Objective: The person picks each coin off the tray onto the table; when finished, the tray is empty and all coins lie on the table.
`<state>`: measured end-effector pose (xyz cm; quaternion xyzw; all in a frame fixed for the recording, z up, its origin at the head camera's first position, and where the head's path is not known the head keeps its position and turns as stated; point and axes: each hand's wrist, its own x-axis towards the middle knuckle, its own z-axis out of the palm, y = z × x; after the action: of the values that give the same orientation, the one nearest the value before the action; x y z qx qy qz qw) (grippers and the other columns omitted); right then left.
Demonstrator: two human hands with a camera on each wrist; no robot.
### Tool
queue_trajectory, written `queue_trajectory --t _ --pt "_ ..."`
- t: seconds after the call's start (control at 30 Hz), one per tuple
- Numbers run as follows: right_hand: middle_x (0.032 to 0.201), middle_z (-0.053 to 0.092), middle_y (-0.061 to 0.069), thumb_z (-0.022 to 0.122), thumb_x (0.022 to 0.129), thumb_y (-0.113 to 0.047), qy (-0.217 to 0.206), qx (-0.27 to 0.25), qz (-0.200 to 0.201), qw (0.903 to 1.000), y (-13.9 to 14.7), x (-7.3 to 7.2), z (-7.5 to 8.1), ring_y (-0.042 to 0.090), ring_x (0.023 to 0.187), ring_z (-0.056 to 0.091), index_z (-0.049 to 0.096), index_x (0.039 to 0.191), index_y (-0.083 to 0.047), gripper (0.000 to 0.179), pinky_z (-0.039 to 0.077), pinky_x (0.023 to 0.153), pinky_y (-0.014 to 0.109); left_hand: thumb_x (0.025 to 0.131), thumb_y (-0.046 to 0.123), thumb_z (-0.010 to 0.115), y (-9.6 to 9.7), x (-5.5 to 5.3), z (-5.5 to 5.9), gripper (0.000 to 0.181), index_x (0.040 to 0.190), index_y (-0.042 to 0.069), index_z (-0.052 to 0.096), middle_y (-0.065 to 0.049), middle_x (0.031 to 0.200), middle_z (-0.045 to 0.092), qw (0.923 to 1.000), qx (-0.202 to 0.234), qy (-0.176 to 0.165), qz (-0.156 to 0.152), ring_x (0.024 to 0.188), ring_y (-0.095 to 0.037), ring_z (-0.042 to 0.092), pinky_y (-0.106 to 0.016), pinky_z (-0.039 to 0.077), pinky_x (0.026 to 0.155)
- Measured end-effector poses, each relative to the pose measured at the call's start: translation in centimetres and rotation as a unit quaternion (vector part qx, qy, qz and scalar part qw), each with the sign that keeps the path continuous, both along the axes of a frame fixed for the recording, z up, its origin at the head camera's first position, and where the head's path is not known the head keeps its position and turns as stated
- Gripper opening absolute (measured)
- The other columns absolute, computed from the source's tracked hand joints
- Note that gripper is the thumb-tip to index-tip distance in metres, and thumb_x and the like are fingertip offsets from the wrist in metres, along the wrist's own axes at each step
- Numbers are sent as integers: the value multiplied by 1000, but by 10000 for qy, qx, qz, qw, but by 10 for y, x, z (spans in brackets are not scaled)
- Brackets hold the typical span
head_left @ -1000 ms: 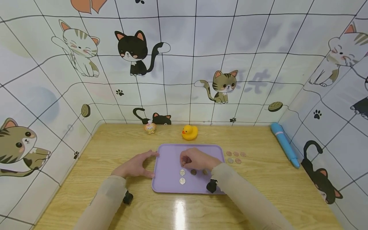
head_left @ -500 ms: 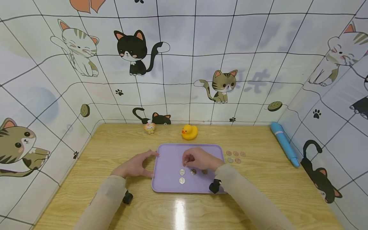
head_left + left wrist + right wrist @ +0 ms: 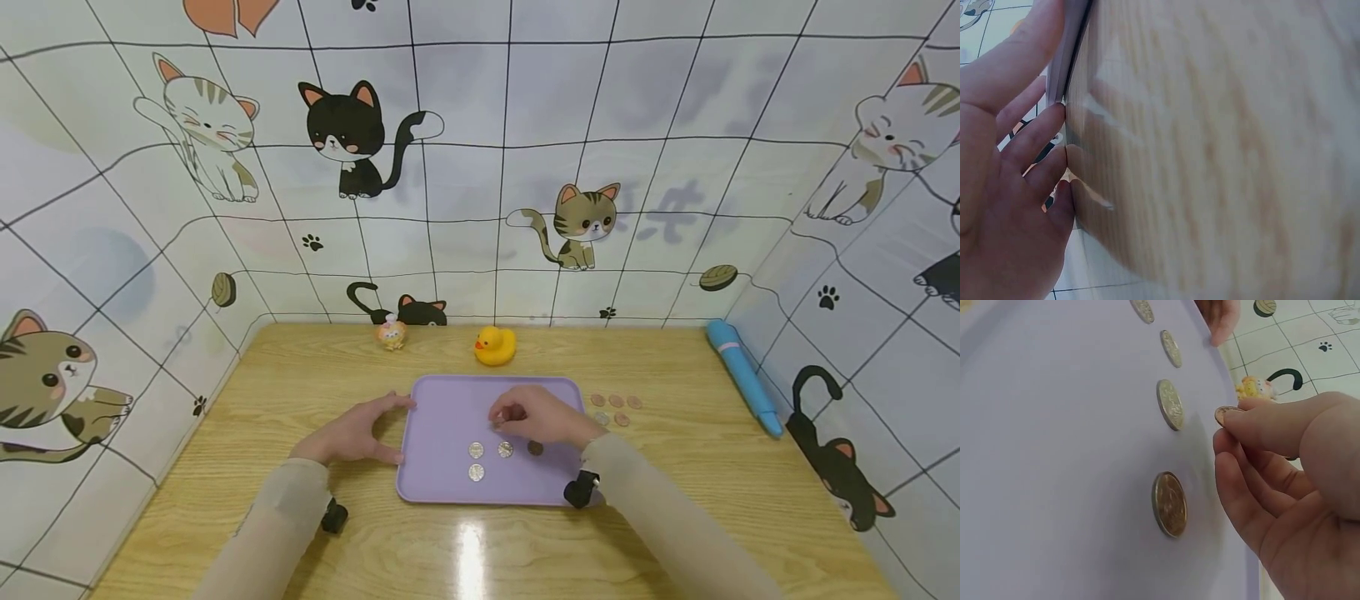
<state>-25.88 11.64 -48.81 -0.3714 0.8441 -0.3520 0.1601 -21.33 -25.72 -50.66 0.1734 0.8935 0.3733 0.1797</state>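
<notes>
My right hand (image 3: 536,414) is over the lilac tray (image 3: 442,408), pinching a copper-coloured coin (image 3: 1225,416) between thumb and fingertips. On the tray below it lie two silvery coins in a column, the upper coin (image 3: 476,450) and the lower coin (image 3: 476,472). Right of these lie another silvery coin (image 3: 506,450) and a brass-coloured coin (image 3: 1170,504). My left hand (image 3: 356,433) rests beside the tray's left edge, thumb and fingers spread, fingertips at the rim. In the left wrist view its fingers (image 3: 1035,137) touch the table by the tray edge.
Right of the tray, several copper coins (image 3: 617,402) and one silvery coin (image 3: 602,418) lie on the wooden table (image 3: 675,500). Behind the tray stand a yellow rubber duck (image 3: 495,346) and a small figurine (image 3: 392,332). A blue stick-like object (image 3: 744,377) lies at the right.
My right hand has moved a little to the right over the tray, still pinching the coin. The left hand and the coins on the tray stay where they were.
</notes>
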Motion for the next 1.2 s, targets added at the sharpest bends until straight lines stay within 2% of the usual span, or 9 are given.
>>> queue_trajectory --t 0.13,0.37,0.6,0.83,0.97,1.2 --pt "96 71 -6 75 98 -11 -243 -98 -167 9995 10 3 3 11 89 65 77 113 -10 15 57 86 29 74 39 96 1 1 0 93 155 26 51 -19 173 23 10000 14 -12 27 160 -43 14 -66 16 127" --pt "105 74 -1 77 95 -7 -202 -333 -391 9985 31 2 7 14 93 66 76 115 -6 20 59 91 32 75 37 96 2 1 1 92 155 26 51 -20 173 24 10000 7 -26 74 160 -44 15 -66 16 127" --pt "108 73 3 77 95 -5 -391 -420 -715 9958 56 1 15 19 97 68 75 118 -3 23 59 91 32 75 37 96 2 1 1 92 155 27 52 -19 172 25 10000 -16 -34 83 160 -44 16 -66 16 127" --pt "106 72 4 79 94 -6 -456 -459 -984 9930 82 2 15 18 96 69 75 117 -5 23 60 86 27 75 37 96 2 1 2 92 155 27 51 -17 173 25 9999 -26 -82 112 160 -43 15 -66 15 127" --pt "104 71 7 79 94 -4 -442 -566 -1111 9912 95 6 17 17 94 70 74 117 -1 24 60 81 26 74 37 96 2 0 2 92 154 29 52 -15 173 25 9998 -33 -103 141 161 -41 15 -65 15 127" --pt "105 72 10 79 95 -7 -418 -725 -1491 9853 119 12 14 15 91 69 73 119 2 26 60 79 24 74 38 96 2 1 2 94 156 27 51 -19 173 21 9999 -6 -95 61 160 -43 14 -67 15 126"
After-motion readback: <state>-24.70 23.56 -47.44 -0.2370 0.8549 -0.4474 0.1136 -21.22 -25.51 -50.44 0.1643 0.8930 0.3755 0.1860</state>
